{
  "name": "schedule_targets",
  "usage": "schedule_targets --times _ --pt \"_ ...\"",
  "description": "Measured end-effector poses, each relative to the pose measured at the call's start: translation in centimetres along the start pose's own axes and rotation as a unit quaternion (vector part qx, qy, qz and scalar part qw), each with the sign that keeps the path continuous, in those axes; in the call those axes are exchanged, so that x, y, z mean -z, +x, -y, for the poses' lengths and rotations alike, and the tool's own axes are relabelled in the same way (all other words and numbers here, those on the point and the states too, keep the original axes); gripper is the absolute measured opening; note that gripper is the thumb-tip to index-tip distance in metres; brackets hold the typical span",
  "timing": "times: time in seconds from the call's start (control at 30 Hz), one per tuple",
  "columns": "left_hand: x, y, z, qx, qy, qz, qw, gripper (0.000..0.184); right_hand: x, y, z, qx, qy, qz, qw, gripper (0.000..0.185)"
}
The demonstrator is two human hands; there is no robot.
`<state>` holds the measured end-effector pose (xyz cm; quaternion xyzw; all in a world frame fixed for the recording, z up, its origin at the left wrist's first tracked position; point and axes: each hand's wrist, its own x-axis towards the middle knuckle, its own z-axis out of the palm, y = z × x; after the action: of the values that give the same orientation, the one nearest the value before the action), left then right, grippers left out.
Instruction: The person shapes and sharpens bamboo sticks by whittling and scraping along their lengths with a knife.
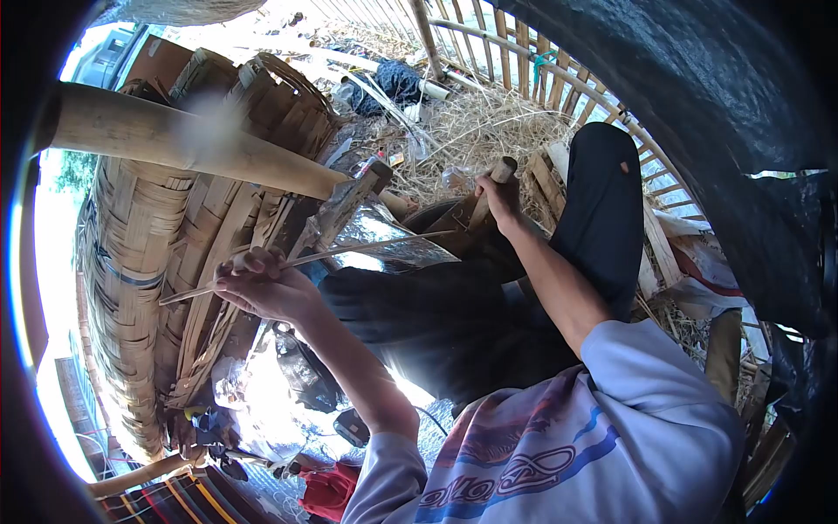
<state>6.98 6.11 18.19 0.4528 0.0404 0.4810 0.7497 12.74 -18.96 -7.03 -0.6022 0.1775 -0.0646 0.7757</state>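
Observation:
My left hand (264, 284) is closed around a thin bamboo strip (349, 251). One end of the strip sticks out a little to the left of my fist; the long end slants right, its tip close to my right hand. In my right hand (501, 203), the fingers wrap round a thick wooden handle (504, 169) whose round top end shows above the fist. Whatever joins the handle below lies in shadow near my bent knee, and I cannot make it out.
Woven bamboo panels (131, 253) stand at the left, crossed by a thick bamboo pole (201, 144). Straw (489, 122) covers the ground ahead, beside a slatted bamboo fence (541, 65). Dark plastic sheeting (751, 105) hangs at the right. A red cloth (329, 489) lies at the bottom.

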Motion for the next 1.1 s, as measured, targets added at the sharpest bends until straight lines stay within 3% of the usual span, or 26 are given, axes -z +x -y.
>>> schedule_targets --times 0.07,0.23,0.43,0.5,0.57,0.63,0.73,1.0,1.1 --pt "0.7 -0.1 0.6 0.020 -0.017 0.070 0.997 0.030 -0.4 -0.4 1.1 0.004 0.027 -0.008 1.000 0.013" --pt "-0.3 -0.3 0.9 0.006 -0.006 0.042 0.999 0.034 -1.4 -0.9 4.8 0.092 0.007 0.025 0.995 0.019" --pt "-3.5 -0.7 0.0 0.047 -0.065 0.054 0.995 0.044 -2.2 -1.5 9.2 0.116 0.098 0.088 0.985 0.021" --pt "-4.0 -0.7 0.5 0.058 -0.075 0.067 0.993 0.046 -2.0 -1.4 9.9 0.119 0.106 0.067 0.985 0.020" --pt "-4.4 -1.1 1.5 0.073 -0.030 0.196 0.977 0.050 -1.9 -1.0 9.7 0.121 0.119 0.050 0.984 0.020" --pt "-5.1 -2.4 2.0 0.057 0.005 0.197 0.979 0.053 -1.4 -0.5 9.7 0.125 0.122 0.026 0.984 0.019" --pt "-4.7 -3.2 2.2 0.039 0.009 0.118 0.992 0.053 -0.9 -0.7 10.0 0.121 0.117 0.004 0.986 0.018" --pt "-2.3 -4.9 1.4 0.022 -0.037 0.167 0.985 0.049 -2.1 -2.3 10.3 0.126 0.093 0.030 0.987 0.018" --pt "-2.9 -5.6 0.9 0.026 -0.026 0.169 0.985 0.053 -2.5 -3.2 10.1 0.125 0.071 0.093 0.985 0.019"
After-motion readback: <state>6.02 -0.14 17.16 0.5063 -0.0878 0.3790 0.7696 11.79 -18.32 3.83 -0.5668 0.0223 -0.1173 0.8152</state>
